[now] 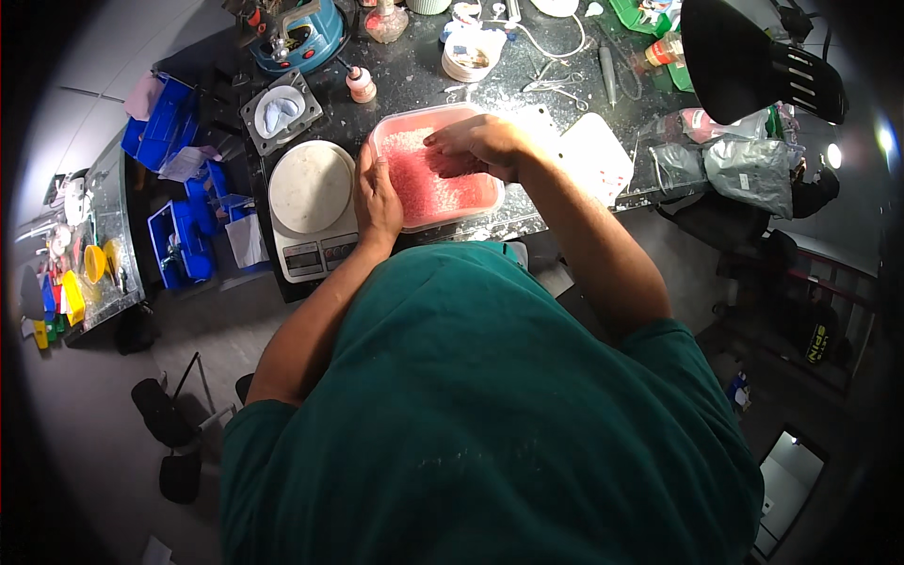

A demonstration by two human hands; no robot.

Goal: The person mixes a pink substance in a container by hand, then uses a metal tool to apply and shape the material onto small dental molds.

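A clear rectangular plastic container stands at the bench's near edge, holding bright pink, grainy-looking contents; I cannot tell whether they are loose or wet. My left hand is closed around the container's left side, with the thumb up by the rim. Over the container is my right hand, palm down. Its fingers stretch leftward, apart, low over the pink contents, and the lower ones are partly in shadow. Nothing can be seen in that hand.
Left of the container is a scale with a round pale plate. Beyond are a metal flask plate with a white bowl, a small pink bottle and a blue machine. A black lamp hangs at the right.
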